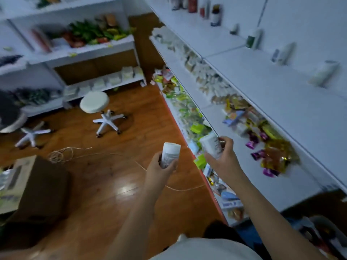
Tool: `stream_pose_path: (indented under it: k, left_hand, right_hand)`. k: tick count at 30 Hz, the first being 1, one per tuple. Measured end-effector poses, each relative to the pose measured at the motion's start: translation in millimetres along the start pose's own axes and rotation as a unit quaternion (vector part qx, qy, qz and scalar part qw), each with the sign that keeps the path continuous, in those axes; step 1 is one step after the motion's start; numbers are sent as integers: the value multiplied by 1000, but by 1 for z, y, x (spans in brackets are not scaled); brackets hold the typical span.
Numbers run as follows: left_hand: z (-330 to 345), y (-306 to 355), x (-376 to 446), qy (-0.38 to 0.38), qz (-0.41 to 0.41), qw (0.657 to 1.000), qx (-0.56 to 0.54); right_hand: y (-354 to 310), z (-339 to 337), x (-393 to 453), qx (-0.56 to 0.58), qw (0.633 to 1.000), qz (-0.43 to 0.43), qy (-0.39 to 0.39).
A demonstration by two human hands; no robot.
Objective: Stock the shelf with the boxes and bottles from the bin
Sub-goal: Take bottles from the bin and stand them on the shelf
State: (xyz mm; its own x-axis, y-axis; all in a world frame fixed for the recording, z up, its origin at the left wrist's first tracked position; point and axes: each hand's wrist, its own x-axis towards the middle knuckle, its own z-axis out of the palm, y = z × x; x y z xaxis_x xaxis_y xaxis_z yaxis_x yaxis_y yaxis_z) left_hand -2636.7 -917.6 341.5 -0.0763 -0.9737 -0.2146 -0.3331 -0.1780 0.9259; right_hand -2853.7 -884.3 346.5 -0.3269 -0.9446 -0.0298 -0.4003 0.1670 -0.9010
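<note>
glossy wood floor (112, 184), matt cardboard box (43, 188)

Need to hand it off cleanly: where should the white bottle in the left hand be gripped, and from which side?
Grip the white bottle around its exposed upper body, coming from above. The left hand wraps its lower half, and it stands nearly upright with the top free.

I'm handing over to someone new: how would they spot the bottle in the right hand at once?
Start at the long white shelf unit on the right and follow its lower edge toward the person. There the right hand grips a white bottle, tilted, over the shelf's edge. Unlike the other white bottle, held in the left hand over the wooden floor, it is nearer the snack packets.
</note>
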Motion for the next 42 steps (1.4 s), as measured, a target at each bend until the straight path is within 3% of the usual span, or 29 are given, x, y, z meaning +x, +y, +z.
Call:
stream_pose_path:
  k: [11, 27, 42]
  left_hand:
    - [-43, 56, 94, 46, 29, 998, -35]
    - [0, 210, 413, 8, 66, 996, -51]
    - [-41, 220, 660, 26, 42, 997, -57]
  right_hand:
    - [-94, 19, 123, 41, 995, -92, -5]
    - [-146, 5, 440, 120, 988, -73, 67]
    - [-184, 94, 672, 87, 993, -43, 69]
